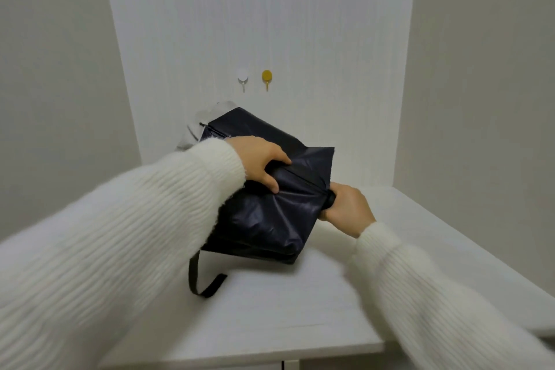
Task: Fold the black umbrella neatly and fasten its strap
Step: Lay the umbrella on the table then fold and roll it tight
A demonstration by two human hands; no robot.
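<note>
Head view – both hands grip the black umbrella (270,213) on table – left hand (258,159), right hand (345,209)

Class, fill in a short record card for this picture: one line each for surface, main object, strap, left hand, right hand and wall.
surface: white table
main object: black umbrella, canopy loose and bunched, lying on the table
strap: black strap hanging loose at the near edge, not fastened
left hand: left hand grips the canopy folds from above
right hand: right hand grips the umbrella's right end
wall: white hook and yellow hook, side by side
</note>
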